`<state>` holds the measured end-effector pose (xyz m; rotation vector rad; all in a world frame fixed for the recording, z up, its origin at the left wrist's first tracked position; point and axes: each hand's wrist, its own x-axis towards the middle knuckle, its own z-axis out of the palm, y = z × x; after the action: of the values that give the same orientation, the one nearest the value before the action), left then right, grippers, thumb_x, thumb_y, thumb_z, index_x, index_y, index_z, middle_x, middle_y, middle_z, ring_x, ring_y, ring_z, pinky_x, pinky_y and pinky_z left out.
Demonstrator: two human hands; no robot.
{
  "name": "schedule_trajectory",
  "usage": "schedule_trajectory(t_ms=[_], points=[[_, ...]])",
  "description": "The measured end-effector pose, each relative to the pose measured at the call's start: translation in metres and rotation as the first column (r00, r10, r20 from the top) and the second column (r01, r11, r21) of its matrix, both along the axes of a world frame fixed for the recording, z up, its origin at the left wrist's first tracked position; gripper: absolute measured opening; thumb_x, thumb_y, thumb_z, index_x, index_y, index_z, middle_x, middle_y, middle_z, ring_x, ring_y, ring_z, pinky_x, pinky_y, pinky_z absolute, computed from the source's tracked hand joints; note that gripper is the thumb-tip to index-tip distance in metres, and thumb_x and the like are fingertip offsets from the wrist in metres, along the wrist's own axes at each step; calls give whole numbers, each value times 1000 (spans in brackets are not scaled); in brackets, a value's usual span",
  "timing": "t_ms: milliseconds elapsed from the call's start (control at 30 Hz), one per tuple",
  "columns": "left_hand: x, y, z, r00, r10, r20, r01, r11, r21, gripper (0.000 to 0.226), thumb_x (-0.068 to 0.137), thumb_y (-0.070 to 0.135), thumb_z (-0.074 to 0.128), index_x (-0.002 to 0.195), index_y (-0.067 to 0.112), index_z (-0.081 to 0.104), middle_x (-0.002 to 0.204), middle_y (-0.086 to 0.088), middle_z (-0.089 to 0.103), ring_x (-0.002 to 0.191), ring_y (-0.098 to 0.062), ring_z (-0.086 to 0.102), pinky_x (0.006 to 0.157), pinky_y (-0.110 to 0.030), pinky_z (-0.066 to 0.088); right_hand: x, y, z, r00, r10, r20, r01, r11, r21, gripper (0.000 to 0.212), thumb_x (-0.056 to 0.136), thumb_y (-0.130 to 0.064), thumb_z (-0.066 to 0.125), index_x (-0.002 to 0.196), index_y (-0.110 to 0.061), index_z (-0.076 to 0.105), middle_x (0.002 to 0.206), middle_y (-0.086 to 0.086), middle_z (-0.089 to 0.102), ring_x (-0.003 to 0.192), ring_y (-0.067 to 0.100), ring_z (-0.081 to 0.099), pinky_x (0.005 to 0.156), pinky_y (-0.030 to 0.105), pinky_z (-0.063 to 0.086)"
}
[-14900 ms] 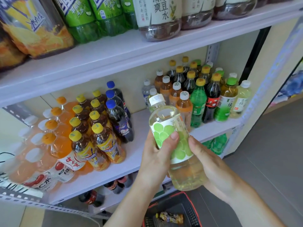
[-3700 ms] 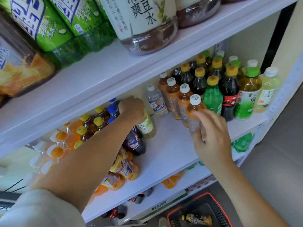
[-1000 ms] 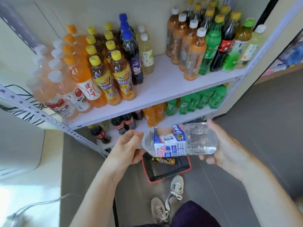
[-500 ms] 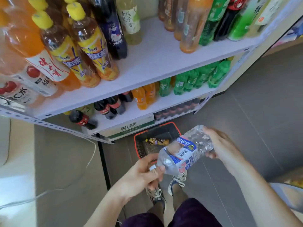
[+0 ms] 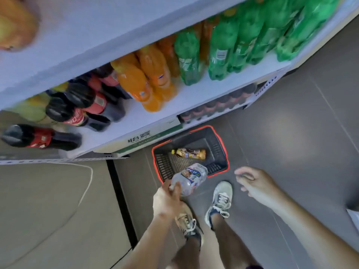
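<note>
Left hand (image 5: 168, 199) holds a water bottle (image 5: 189, 177) over the near edge of a basket (image 5: 218, 150) on the floor.

The bottle is clear ribbed plastic with a blue, white and red label round its middle. It is tilted, its neck end in fingers that curl round it near the cap and its base pointing away, above the basket's near red rim. The right hand (image 5: 256, 183) hangs well apart to the right, fingers loosely curled, holding nothing. In the basket a small brown bottle (image 5: 189, 153) with a yellow cap lies on its side near the far wall, and dark grid bottom shows between it and the near rim. The basket's far side sits just in front of a cardboard box (image 5: 147, 136) under the lowest shelf (image 5: 155, 117). Two shoes (image 5: 220, 200) stand just behind the near rim, and grey floor (image 5: 291, 133) spreads wide to the right.
</note>
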<state>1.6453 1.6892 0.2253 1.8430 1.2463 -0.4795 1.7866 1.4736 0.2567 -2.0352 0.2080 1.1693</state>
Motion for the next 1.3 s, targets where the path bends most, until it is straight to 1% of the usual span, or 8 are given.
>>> schedule_trajectory(t_ms=[167,333,433,533,700,933,1100,1300], points=[[16,8,-123,973,90,-213,-90,996,12,35,96,35,55,109,6,69,106,-22,70,102,-38,63,82,-35,48,-24,-16,-92,990,-139,-4,139,989,-44,25,89,-4,63,80,-27,67,91,-4,75,79,15,67,67,24,45],[36,9,-216,984,159,-82,-168,979,-112,30,97,22,58,121,5,65,112,-21,69,98,-29,63,66,-27,40,-62,3,-166,974,-223,-32,221,974,-42,31,85,3,63,74,-25,70,78,-3,74,83,18,71,85,49,55],[44,13,-252,982,179,-59,-189,927,-324,37,100,14,51,138,18,51,126,-14,59,100,-23,56,78,-28,46,-78,20,-187,977,-213,-27,213,977,0,41,86,2,61,77,-36,71,76,-9,72,79,16,68,85,48,55],[45,25,-258,984,152,-89,-166,970,-176,36,97,3,45,128,15,59,117,-27,65,82,-33,61,74,-39,49,-84,30,-182,985,-174,-21,174,984,28,41,88,-4,60,80,-43,69,79,-18,70,76,12,65,85,43,55],[24,38,-169,992,124,4,-122,982,-145,30,95,0,46,107,16,68,108,-35,65,93,-52,62,81,-52,52,-79,33,-120,966,-258,8,258,966,14,31,87,1,62,81,-28,72,81,-1,72,68,24,70,86,50,56],[-3,53,49,954,-183,239,178,983,43,39,89,1,56,85,37,70,69,17,65,57,5,55,58,-9,39,-64,56,40,956,-243,166,221,965,142,40,90,-2,59,81,-39,71,75,-6,72,69,9,68,81,47,55],[0,67,202,782,-446,435,319,887,334,27,87,0,61,92,22,76,79,23,63,69,11,54,66,-2,37,-68,77,158,898,-197,393,107,965,240,44,90,-11,63,89,-54,65,83,-19,72,80,6,69,82,39,55],[23,82,336,589,-635,500,367,761,535,26,88,9,55,96,24,74,91,21,62,80,0,60,69,-17,46,-49,78,273,839,-258,479,54,916,398,37,92,-5,62,91,-42,69,87,-13,74,83,4,68,86,40,55]])
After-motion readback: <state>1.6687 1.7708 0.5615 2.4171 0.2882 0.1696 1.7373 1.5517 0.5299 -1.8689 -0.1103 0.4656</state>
